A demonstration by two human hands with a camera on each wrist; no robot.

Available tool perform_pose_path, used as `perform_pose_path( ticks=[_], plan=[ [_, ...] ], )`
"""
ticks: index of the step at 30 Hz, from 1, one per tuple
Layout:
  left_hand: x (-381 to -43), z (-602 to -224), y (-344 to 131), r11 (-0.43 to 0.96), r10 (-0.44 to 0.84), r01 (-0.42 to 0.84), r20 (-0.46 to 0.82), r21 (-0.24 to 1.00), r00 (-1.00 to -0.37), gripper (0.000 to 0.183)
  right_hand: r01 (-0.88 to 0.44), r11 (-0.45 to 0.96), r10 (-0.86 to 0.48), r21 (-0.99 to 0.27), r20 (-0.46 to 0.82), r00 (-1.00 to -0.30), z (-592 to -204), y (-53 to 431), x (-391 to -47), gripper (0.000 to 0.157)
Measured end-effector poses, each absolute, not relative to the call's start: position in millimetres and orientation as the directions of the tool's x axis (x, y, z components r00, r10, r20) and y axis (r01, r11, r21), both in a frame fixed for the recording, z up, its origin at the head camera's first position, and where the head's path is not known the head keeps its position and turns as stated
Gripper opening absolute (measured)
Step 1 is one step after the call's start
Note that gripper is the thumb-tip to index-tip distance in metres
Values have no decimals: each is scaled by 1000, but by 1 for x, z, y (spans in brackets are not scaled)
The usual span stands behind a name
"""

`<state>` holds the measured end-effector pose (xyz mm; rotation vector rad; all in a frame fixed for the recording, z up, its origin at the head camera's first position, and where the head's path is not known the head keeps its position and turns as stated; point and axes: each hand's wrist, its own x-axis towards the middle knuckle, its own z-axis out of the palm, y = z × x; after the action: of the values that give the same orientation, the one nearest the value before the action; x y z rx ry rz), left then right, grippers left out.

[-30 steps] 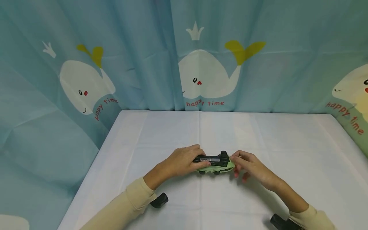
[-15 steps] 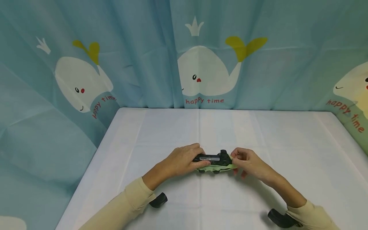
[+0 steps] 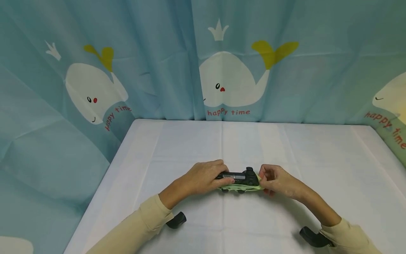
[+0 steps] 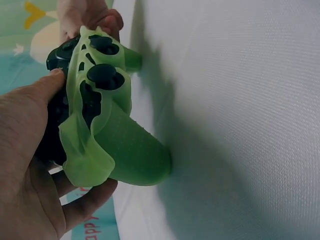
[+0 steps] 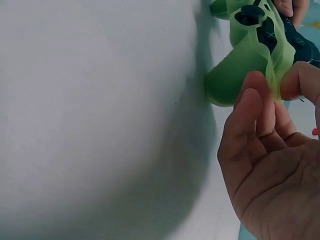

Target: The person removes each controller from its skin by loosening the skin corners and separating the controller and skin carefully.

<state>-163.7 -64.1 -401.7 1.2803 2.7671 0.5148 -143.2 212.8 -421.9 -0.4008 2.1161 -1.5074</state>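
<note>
A black game controller (image 3: 242, 177) is held above the white table, partly wrapped in a light green silicone cover (image 4: 132, 145). Its two thumbsticks poke through holes in the cover, as the left wrist view shows. My left hand (image 3: 206, 178) grips the controller's left side, thumb on the near edge and fingers behind. At the other end my right hand (image 3: 280, 181) pinches the loose edge of the green cover between thumb and fingers. In the right wrist view that pinched edge (image 5: 280, 75) is stretched away from the black body, which stays exposed there.
A white cloth covers the table (image 3: 253, 222). Behind and to the left hangs a blue curtain (image 3: 158, 63) printed with whales. Black wrist devices stick out under both sleeves: one left (image 3: 176, 220), one right (image 3: 314, 237).
My right hand has shifted slightly outward, drawing the cover's edge out at the controller's right end. My left hand keeps its grip. The view has tilted a little.
</note>
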Motion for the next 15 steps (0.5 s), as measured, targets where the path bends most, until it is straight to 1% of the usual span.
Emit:
perform_pose_path(
  ticks=[4,8,15],
  plan=[
    [-164,-403,-64,600,747,732,100,324,-657,41,38,342,-514,-939,-220,-829,-426,214,-143,10],
    [-165,-404,-64,599,745,728,102,334,-659,41,39,345,-509,-938,-221,-832,-430,213,-145,13],
    [-165,-404,-64,605,732,699,80,381,-677,43,55,328,-508,-943,-225,-831,-437,213,-144,12]
  ],
)
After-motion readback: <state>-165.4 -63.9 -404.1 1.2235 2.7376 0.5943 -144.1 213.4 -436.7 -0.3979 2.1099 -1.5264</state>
